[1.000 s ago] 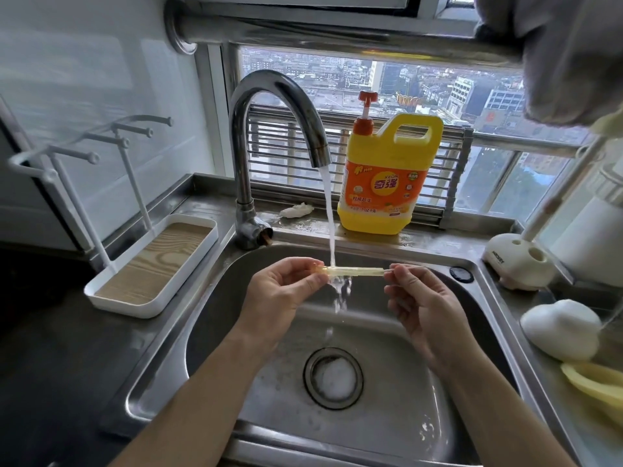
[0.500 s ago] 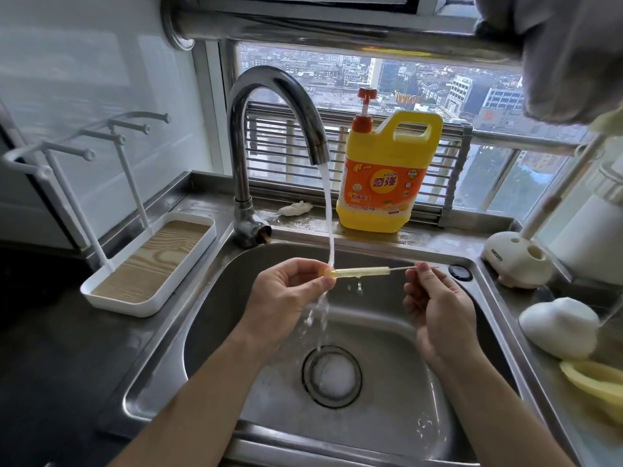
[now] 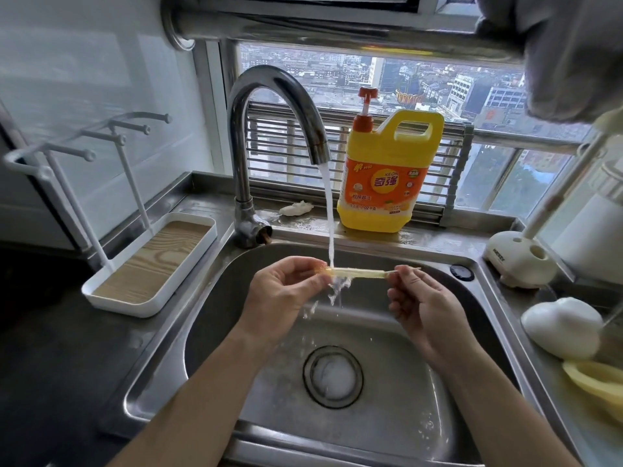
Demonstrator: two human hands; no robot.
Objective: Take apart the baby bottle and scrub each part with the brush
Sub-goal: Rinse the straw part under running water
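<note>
A pale yellow bottle straw lies level over the steel sink, under the water stream from the tap. My left hand pinches the straw's left end. My right hand pinches a thin wire brush whose shaft runs into the straw's right end. Water splashes off the straw's left part and falls toward the drain.
A yellow detergent jug stands on the ledge behind the sink. A white drying rack with a wood-look tray sits left. On the right are a white brush holder, a white dome-shaped part and a yellow part.
My right hand slid left toward the straw, pushing the thin brush back in after pulling it out. The straw stays under the running water.
</note>
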